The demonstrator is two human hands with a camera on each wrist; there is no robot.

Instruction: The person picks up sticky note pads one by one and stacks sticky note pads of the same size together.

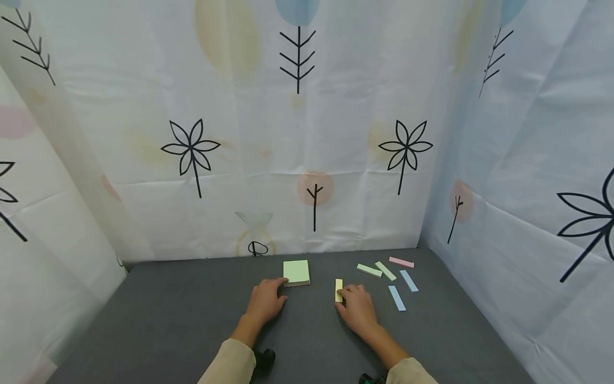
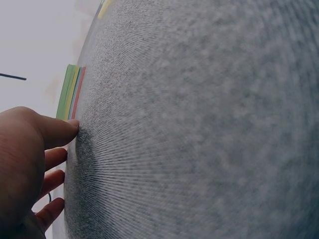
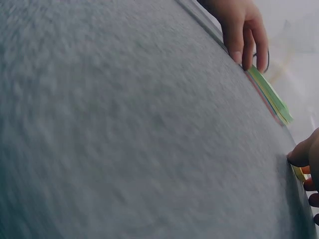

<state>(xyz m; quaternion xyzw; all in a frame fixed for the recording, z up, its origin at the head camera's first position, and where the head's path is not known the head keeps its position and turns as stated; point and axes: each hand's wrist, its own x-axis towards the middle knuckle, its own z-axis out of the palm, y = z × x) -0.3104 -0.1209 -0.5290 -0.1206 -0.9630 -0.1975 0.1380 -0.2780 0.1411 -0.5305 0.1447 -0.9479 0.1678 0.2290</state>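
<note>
My left hand point(image 1: 265, 302) rests by the near left corner of a square green-topped note pad point(image 1: 296, 272), its index fingertip at that corner and its fingers fairly straight. In the left wrist view the side of the pad point(image 2: 71, 92) shows green, yellow, blue and red layers. Farther right, my right hand point(image 1: 358, 309) pinches a narrow yellow strip point(image 1: 338, 285) that stands lengthwise away from me. From the right wrist, the thumb is on the near side of the yellow strip point(image 3: 299, 173) and the fingers are beyond it.
Right of my right hand lie a pink strip point(image 1: 401, 262), two pale green strips point(image 1: 369, 270) and two light blue strips point(image 1: 396, 298). The dark grey table point(image 1: 182, 320) is walled by patterned white cloth point(image 1: 345, 133) at the back and both sides.
</note>
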